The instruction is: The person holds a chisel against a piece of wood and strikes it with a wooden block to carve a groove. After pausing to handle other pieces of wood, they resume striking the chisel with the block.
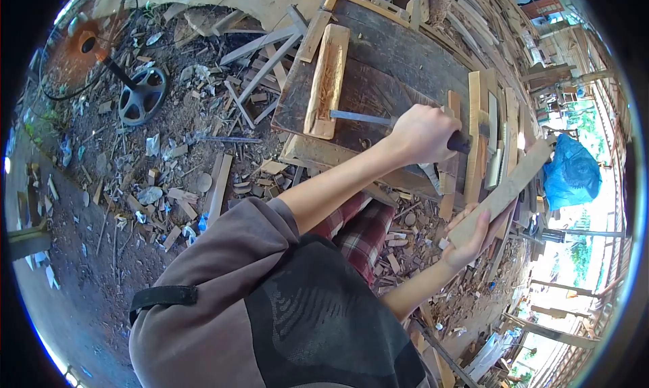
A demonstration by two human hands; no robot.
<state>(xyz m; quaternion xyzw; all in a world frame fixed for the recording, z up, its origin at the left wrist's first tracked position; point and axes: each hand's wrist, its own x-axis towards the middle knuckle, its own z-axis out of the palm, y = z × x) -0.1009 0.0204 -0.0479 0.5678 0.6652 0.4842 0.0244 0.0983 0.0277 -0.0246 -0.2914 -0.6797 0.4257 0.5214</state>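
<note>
My left hand (422, 134) is closed around the handle of a chisel (362, 118). The dark butt of the handle sticks out past the fist. The flat blade points left, its tip at the lower end of a pale wooden block (329, 70) with a long rough hollow cut in it. That block lies on a dark, worn wooden bench (399, 50). My right hand (470, 242) grips a flat wooden board (507, 188) by its lower end, thumb across its face. The board slants up and right, apart from the chisel.
Several wooden strips (476, 131) stand along the bench's right side. A fan (88, 46) with a wheel-shaped base (143, 96) is at the far left. Wood scraps (182, 198) litter the dirt floor. A blue plastic bag (571, 171) hangs at the right.
</note>
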